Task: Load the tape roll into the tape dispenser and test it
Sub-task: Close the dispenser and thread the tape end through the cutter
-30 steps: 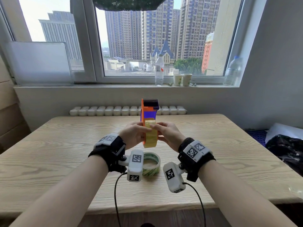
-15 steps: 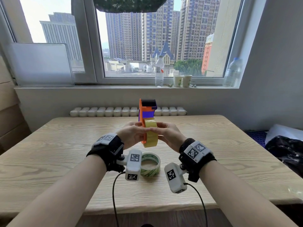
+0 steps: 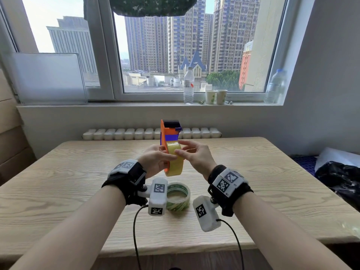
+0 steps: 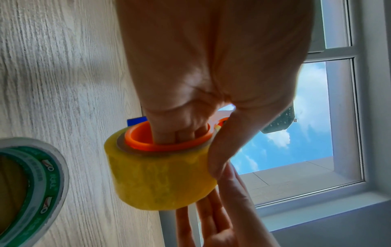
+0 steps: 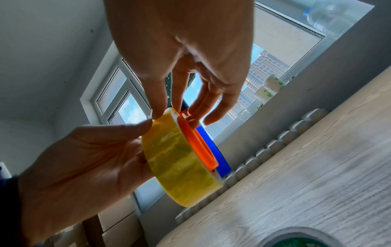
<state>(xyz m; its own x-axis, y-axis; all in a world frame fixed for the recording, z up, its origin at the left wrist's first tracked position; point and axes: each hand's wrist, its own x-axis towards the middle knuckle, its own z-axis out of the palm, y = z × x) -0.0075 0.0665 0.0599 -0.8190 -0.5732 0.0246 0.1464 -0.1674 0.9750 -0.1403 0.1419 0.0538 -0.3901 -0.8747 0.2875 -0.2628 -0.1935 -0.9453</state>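
Observation:
An orange and blue tape dispenser [image 3: 169,131] is held upright above the table, with a yellow tape roll [image 3: 175,162] seated on its orange hub [image 4: 169,145]. My left hand [image 3: 157,158] grips it from the left: its fingers are hooked inside the hub and its thumb [image 4: 220,150] lies on the roll's outer face. My right hand [image 3: 182,148] is at the right of the roll. Its thumb and forefinger pinch at the roll's top edge [image 5: 167,113], and its other fingers are spread out beyond the roll.
A second roll, green and white [image 3: 178,197], lies flat on the wooden table [image 3: 272,182] just below my wrists. A bottle [image 3: 188,86] and two paper cups [image 3: 216,96] stand on the windowsill. A dark bag [image 3: 339,178] sits off the table's right edge.
The dispenser with the roll has risen a little. My right hand has come off the roll's side; its fingers have spread, and thumb and forefinger now sit at the top edge.

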